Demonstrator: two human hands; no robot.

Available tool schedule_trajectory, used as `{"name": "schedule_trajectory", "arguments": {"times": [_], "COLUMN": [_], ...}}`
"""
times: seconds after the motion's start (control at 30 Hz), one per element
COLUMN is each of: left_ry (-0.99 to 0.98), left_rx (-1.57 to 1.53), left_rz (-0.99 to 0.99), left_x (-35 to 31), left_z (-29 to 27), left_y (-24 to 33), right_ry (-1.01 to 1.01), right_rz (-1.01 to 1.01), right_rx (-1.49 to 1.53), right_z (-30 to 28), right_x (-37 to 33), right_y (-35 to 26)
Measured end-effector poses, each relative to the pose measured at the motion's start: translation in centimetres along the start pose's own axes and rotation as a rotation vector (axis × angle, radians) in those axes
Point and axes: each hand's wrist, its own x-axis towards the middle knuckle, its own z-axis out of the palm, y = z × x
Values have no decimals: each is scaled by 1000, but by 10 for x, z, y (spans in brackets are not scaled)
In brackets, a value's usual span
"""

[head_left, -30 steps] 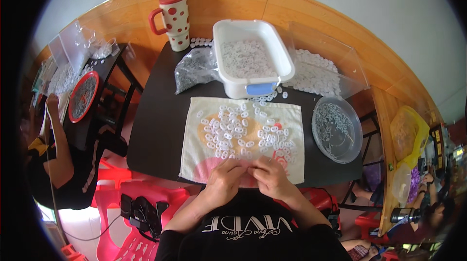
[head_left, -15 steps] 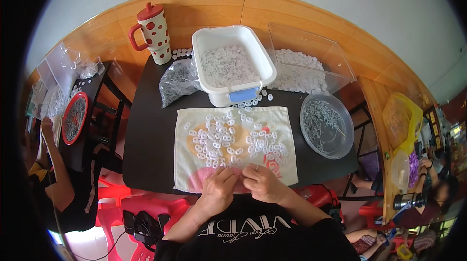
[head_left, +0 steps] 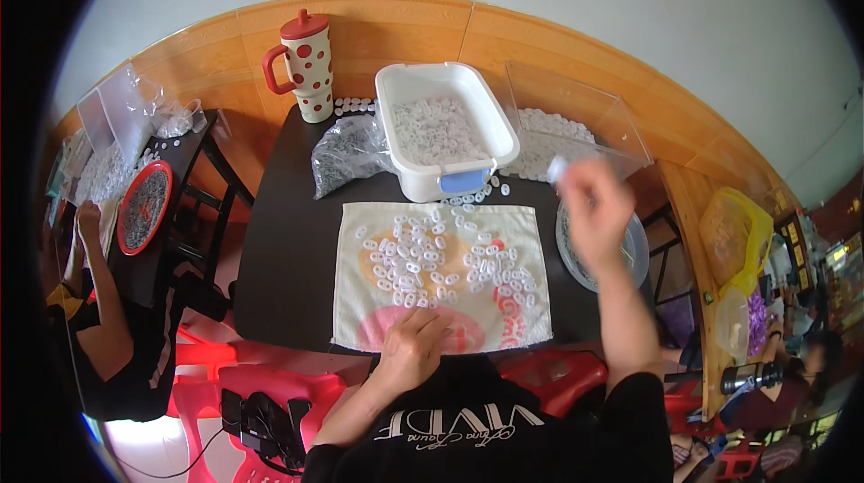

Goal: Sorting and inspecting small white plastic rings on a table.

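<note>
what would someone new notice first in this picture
Probably the red-dotted mug at the table's back left, and the white tub at back centre. Next, perhaps, the small white pieces scattered on the patterned towel, and the blurred right hand over the round clear tray at right.

Workshop-like room: tables [head_left: 283,258], tubs [head_left: 421,184] of small parts [head_left: 436,130]

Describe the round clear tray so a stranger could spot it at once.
On the dark table, move right from the pale towel. The round clear tray sits there, partly behind the right hand. It is round, unlike the angular clear box, and see-through, unlike the red tray.
</note>
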Motion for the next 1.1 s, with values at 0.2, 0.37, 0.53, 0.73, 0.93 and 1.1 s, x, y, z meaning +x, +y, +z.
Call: {"name": "schedule_trajectory", "arguments": {"times": [0.2,0.37,0.53,0.73,0.93,1.1], "left_ry": [-20,-36,-35,108,140,144], "left_rx": [9,56,172,277,243,240], "left_rz": [51,105,184,57,-9,-25], "left_x": [3,4,-1,-2,-7,-4], "left_z": [-3,-1,-9,-37,-41,-43], "left_y": [-6,-8,0,-12,-20,-19], "right_ry": [47,-661,-806,-982,-971,-715], "right_rz": [169,197,-340,-378,-247,-21], "right_rx": [-37,288,37,29,-1,44], "right_z": [-1,65,126,99,40,46], "right_x": [49,-56,-65,-80,-86,-81], "right_y": [63,14,-28,-15,-1,0]}}
